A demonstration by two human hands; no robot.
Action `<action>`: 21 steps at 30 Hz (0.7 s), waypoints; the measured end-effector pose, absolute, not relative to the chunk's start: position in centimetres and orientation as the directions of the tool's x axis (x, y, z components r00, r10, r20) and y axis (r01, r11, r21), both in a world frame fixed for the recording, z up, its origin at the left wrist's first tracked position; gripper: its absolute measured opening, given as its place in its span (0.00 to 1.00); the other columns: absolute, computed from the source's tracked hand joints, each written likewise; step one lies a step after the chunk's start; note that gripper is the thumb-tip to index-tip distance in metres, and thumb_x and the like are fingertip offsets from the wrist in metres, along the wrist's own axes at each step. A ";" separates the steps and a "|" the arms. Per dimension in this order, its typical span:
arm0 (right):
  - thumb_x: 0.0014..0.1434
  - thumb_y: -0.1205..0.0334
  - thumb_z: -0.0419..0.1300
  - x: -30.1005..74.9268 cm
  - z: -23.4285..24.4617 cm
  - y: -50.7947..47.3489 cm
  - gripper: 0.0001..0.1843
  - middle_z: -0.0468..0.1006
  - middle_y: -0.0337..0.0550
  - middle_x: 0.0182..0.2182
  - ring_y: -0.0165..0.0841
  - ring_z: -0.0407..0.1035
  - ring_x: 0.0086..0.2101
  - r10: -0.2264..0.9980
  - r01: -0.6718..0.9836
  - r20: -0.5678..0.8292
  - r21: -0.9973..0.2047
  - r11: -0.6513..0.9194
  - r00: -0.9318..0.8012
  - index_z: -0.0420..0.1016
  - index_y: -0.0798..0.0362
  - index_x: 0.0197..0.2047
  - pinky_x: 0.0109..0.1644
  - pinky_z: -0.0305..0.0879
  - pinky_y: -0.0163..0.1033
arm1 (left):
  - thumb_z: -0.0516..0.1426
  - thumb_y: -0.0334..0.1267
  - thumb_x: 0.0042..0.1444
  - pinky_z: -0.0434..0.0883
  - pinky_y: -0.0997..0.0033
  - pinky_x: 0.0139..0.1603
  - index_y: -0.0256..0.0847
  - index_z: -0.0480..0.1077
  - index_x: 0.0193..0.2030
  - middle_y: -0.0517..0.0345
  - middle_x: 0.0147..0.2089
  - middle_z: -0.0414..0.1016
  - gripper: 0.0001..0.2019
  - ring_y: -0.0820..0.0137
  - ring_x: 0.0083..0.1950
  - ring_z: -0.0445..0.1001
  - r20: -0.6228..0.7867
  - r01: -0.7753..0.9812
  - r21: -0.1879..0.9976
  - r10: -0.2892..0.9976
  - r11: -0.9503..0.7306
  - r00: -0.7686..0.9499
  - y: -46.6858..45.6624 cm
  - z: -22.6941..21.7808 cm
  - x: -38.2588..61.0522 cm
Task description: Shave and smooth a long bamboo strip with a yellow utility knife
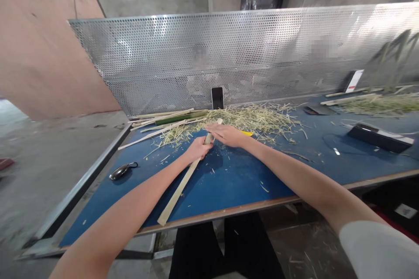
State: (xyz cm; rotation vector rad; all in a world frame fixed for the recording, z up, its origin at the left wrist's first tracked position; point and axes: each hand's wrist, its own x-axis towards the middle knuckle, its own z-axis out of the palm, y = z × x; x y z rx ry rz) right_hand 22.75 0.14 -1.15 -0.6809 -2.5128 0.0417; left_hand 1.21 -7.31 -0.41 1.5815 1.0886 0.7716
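A long pale bamboo strip (179,194) slants from the table's front edge up to the middle of the blue table. My left hand (197,150) is closed around it partway along. Just beyond, my right hand (225,133) lies over the strip's far part, back of the hand up, its fingers pressed together on it. The strip's far tip shows past the fingers. A yellow piece (247,133) sticks out beside my right wrist; I cannot tell whether it is in the hand or lying on the table. Fine pale bamboo shavings (262,117) are heaped behind my hands.
Bamboo strips, one green stalk (178,117) among them, lie at the back left. A phone (218,98) leans on the perforated metal panel (170,56). A dark oval object with a loop (121,171) is at left, a black box (379,137) at right.
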 end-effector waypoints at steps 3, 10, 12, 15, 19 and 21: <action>0.81 0.50 0.40 22.7 -1.0 0.0 0.31 0.70 0.43 0.73 0.37 0.62 0.73 0.465 0.441 0.471 -0.169 0.881 -0.750 0.72 0.48 0.75 0.80 0.59 0.53 | 0.57 0.30 0.57 0.54 0.78 0.16 0.43 0.67 0.42 0.74 0.14 0.59 0.07 0.77 0.12 0.55 -0.043 0.278 0.958 0.928 -0.067 0.371 -7.4 -0.3 1.3; 0.80 0.53 0.42 22.8 -1.2 0.4 0.30 0.70 0.44 0.73 0.40 0.61 0.74 0.529 0.512 0.505 -0.188 0.838 -0.682 0.70 0.48 0.76 0.81 0.56 0.58 | 0.57 0.30 0.57 0.55 0.78 0.16 0.42 0.67 0.42 0.74 0.15 0.61 0.07 0.76 0.12 0.55 -0.054 0.313 0.948 0.936 -0.062 0.348 -7.6 0.0 1.5; 0.80 0.52 0.42 23.0 -1.0 0.4 0.30 0.70 0.42 0.73 0.39 0.63 0.73 0.477 0.455 0.483 -0.171 0.874 -0.734 0.72 0.47 0.75 0.80 0.58 0.55 | 0.56 0.30 0.57 0.55 0.78 0.16 0.43 0.67 0.42 0.74 0.15 0.61 0.07 0.76 0.12 0.55 -0.048 0.311 0.948 0.935 -0.069 0.353 -7.6 0.0 1.5; 0.80 0.51 0.41 23.3 -0.8 0.4 0.30 0.71 0.42 0.72 0.41 0.63 0.73 0.522 0.489 0.486 -0.207 0.848 -0.701 0.73 0.47 0.74 0.79 0.59 0.57 | 0.57 0.30 0.57 0.56 0.78 0.16 0.42 0.67 0.42 0.74 0.15 0.61 0.07 0.76 0.12 0.56 -0.054 0.315 0.947 0.933 -0.065 0.355 -7.6 0.0 1.5; 0.80 0.52 0.42 23.2 -1.0 0.3 0.31 0.69 0.45 0.74 0.41 0.59 0.75 0.574 0.546 0.506 -0.222 0.808 -0.644 0.70 0.50 0.76 0.80 0.56 0.59 | 0.60 0.32 0.57 0.54 0.78 0.17 0.42 0.68 0.42 0.74 0.15 0.61 0.07 0.77 0.12 0.56 -0.063 0.305 0.951 0.938 -0.047 0.341 -7.5 -0.2 1.4; 0.80 0.52 0.43 23.1 -1.1 0.2 0.30 0.68 0.42 0.74 0.39 0.60 0.74 0.499 0.473 0.487 -0.187 0.861 -0.717 0.69 0.47 0.77 0.80 0.57 0.56 | 0.60 0.33 0.57 0.54 0.78 0.17 0.42 0.67 0.42 0.75 0.15 0.60 0.07 0.77 0.12 0.56 -0.058 0.281 0.959 0.936 -0.044 0.346 -7.4 -0.4 1.3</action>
